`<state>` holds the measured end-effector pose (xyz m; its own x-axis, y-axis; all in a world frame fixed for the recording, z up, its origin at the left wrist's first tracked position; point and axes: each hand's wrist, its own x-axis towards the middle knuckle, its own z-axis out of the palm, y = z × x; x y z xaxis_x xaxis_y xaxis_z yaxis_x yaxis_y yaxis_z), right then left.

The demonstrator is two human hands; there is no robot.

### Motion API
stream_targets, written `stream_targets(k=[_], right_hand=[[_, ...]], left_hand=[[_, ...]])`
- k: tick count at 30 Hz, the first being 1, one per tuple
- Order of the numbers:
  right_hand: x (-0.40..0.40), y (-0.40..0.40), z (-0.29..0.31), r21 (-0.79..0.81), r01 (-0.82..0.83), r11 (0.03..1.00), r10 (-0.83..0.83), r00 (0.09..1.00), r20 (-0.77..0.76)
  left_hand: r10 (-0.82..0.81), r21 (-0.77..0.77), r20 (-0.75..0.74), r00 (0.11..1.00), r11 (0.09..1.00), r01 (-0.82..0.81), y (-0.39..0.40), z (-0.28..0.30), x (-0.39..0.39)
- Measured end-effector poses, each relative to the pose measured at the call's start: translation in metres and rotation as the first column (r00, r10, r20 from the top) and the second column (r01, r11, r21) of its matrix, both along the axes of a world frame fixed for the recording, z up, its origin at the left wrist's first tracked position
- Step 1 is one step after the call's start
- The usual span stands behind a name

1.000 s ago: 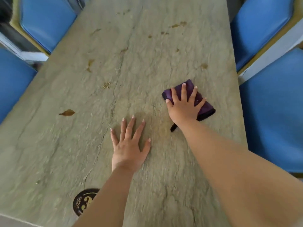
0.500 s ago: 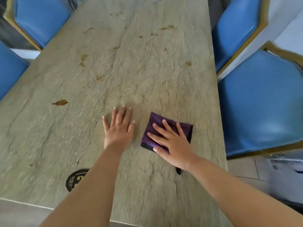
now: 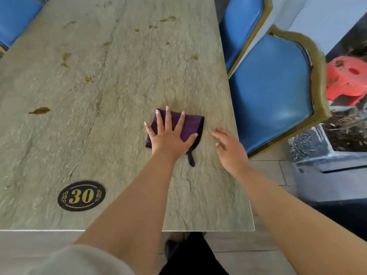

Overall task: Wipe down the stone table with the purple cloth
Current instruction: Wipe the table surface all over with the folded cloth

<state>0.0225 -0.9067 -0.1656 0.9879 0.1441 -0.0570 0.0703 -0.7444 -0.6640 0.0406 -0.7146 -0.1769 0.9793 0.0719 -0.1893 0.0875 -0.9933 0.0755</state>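
Blue chairs (image 3: pixel 272 92) with gold trim stand at three o'clock. A black oval "30" badge (image 3: pixel 81 196) sits at seven o'clock; a brown leaf (image 3: pixel 39 110) at nine.

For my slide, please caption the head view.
Left hand flat on purple cloth on stone table.

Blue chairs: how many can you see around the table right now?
3. One blue chair is by the table's right edge beside the right hand, another is behind it, and one is at top left. Others may sit out of frame.
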Motion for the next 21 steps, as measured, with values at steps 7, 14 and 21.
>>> stream_targets(k=[7,14,21], right_hand=[[-0.021,-0.017,0.002,0.009,-0.064,0.998,0.064,0.998,-0.026],[-0.024,-0.042,-0.004,-0.118,-0.293,0.949,0.295,0.956,-0.004],[-0.001,-0.069,0.006,-0.116,-0.501,0.858,0.495,0.865,-0.082]], left_hand=[[-0.13,-0.037,0.027,0.991,0.991,0.131,-0.03,0.005,-0.13],[0.013,0.048,0.039,0.999,0.999,-0.014,-0.004,0.002,-0.098],[0.289,-0.013,0.006,0.957,0.957,-0.289,-0.091,0.005,-0.1]])
